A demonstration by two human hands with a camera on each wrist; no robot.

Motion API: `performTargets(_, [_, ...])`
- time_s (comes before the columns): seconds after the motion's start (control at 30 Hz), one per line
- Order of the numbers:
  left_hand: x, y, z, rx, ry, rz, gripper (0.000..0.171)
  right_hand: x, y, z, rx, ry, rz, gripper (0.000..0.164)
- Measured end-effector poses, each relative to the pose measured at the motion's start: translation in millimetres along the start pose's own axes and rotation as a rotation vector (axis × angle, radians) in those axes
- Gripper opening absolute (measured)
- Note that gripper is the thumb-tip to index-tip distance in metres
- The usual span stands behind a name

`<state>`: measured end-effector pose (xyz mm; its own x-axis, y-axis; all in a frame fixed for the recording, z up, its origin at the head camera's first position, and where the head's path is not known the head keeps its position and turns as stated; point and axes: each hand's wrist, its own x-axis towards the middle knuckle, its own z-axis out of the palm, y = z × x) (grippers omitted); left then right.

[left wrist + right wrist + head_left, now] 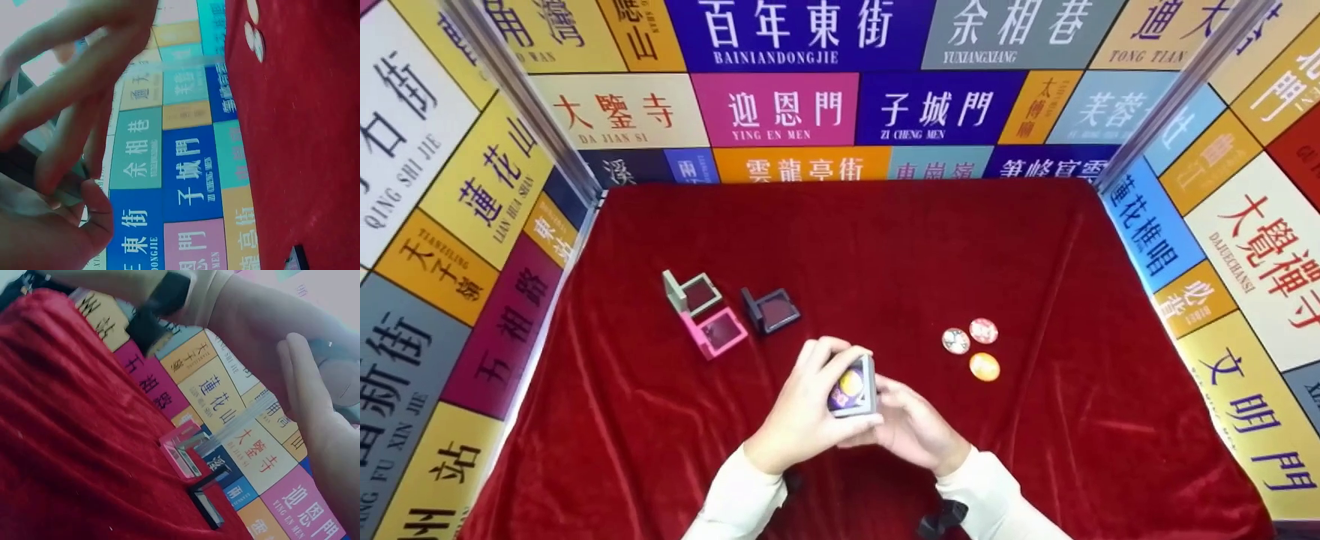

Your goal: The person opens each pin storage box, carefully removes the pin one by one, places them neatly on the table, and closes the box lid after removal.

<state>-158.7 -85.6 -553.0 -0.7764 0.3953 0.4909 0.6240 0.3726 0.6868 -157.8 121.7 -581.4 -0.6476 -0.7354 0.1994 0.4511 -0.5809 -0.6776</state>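
Both hands are together above the front middle of the cloth, around a small grey frame-like case [866, 386]. A purple badge with a yellow spot [849, 386] shows inside its frame. My left hand [802, 412] grips the case from the left, fingers over its top and thumb along its lower edge. From the other side, my right hand [919, 427] holds it, its fingers [67, 90] bent around the case in the left wrist view. In the right wrist view, a round disc [340, 379] shows in the case, partly behind the fingers.
Hinged cases in green [701, 295], pink [720, 330] and black [775, 309] stand opened at left. Three round badges, white [955, 341], red [983, 330] and orange [985, 367], lie at right. Lettered panels [780, 109] wall in the red cloth [847, 247].
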Motion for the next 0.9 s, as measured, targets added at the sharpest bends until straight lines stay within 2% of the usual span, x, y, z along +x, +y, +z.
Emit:
performTargets(0.1, [-0.6,-0.7,2.0,0.011,-0.019,0.033,0.083,0,2,-1,0.047,0.057,0.034,0.048])
performTargets(0.2, [0.3,-0.4,4.4,0.011,-0.053,0.079,0.087,1,4,-4,0.115,0.117,0.035,0.049])
performTargets(0.3, [1.9,1.1,5.3,0.006,-0.087,0.111,0.087,1,4,-7,0.178,0.13,0.027,0.052])
performTargets(0.4, [3.1,2.6,4.5,-0.01,-0.115,0.111,0.084,-1,4,-9,0.232,0.12,0.025,0.05])
performTargets(0.5, [3.4,4.2,2.7,-0.027,-0.122,0.09,0.086,0,2,-11,0.273,0.122,0.014,0.045])
performTargets(0.67, [1.1,6.6,3.7,-0.024,-0.084,0.032,0.092,0,0,-14,0.311,0.152,-0.031,0.038])
performTargets(0.77, [-0.5,8.0,6.0,0.023,-0.049,-0.037,0.085,1,0,-15,0.313,0.159,-0.083,0.037])
performTargets(0.9, [-0.8,14.4,10.4,0.082,0.012,-0.165,0.068,3,-2,-14,0.241,0.171,-0.153,0.037])
